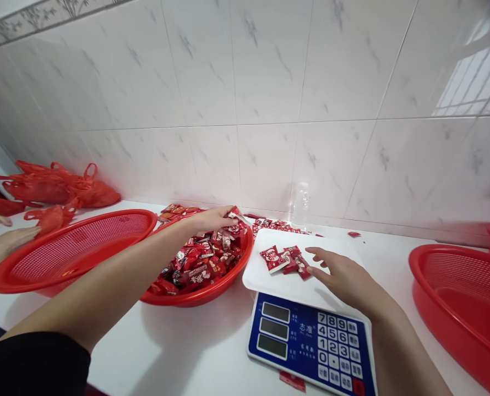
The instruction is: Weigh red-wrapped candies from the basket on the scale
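Note:
My left hand (212, 219) reaches across into the red basket (203, 294) full of red wrapped candies (199, 261), fingers closed on a few wrappers at the far rim. My right hand (344, 278) rests open on the white pan (261, 280) of the blue-faced scale (311, 344), fingertips beside a small pile of candy packets (284, 259) lying on the pan.
An empty red mesh basket (71, 250) sits left, another red basket (463, 308) right. Red plastic bags (59, 187) lie at the back left. Another person's hands (5, 242) show at the left edge. Loose candies (276, 224) lie by the tiled wall.

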`<state>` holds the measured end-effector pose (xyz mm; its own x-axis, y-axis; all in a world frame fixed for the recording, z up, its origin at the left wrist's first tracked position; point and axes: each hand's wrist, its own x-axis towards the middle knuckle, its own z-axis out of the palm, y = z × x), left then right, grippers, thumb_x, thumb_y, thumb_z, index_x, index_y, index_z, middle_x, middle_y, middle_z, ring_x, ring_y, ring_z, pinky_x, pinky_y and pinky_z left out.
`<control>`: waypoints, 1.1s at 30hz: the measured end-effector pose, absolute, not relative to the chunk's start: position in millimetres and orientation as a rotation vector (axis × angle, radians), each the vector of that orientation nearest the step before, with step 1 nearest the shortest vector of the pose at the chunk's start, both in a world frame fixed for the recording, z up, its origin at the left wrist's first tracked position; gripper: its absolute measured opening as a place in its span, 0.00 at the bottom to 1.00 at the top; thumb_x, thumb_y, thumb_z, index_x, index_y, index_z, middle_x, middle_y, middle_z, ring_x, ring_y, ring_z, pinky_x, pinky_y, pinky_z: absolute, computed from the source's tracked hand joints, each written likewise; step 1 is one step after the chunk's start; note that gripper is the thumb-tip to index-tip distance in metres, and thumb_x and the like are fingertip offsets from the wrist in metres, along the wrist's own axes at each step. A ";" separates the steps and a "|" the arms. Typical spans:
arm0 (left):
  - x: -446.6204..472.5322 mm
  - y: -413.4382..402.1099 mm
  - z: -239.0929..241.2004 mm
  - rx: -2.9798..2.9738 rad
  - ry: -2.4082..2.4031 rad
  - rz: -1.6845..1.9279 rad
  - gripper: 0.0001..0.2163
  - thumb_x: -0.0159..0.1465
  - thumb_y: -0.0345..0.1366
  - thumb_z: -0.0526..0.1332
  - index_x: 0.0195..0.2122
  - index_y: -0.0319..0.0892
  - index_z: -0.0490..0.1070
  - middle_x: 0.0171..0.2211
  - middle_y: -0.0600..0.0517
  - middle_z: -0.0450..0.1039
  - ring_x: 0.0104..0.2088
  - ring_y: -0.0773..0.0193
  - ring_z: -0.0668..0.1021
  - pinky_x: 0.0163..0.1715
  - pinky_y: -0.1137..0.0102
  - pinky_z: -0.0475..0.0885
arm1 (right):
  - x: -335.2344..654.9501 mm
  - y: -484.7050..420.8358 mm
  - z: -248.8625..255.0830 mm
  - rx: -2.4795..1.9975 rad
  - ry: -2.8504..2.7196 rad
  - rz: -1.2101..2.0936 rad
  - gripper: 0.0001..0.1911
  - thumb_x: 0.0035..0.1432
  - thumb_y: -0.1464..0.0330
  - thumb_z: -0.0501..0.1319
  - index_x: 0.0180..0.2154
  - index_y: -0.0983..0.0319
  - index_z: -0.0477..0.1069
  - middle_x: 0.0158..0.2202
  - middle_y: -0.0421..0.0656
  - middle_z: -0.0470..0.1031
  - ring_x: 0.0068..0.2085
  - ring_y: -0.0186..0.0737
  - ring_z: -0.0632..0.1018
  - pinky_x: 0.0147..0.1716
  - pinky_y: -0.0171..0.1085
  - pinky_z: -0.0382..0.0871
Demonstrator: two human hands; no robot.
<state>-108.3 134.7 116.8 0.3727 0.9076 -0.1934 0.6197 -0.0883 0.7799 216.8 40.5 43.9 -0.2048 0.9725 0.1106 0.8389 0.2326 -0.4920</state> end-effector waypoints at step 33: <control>2.3 95.3 87.6 2.401 1.175 0.879 0.09 0.64 0.42 0.53 0.41 0.43 0.63 0.37 0.51 0.73 0.35 0.63 0.74 0.38 0.67 0.69 | 197.1 39.9 48.4 -1.495 -2.160 0.391 0.11 0.58 0.71 0.50 0.35 0.56 0.71 0.36 0.38 0.76 0.36 0.37 0.75 0.34 0.35 0.62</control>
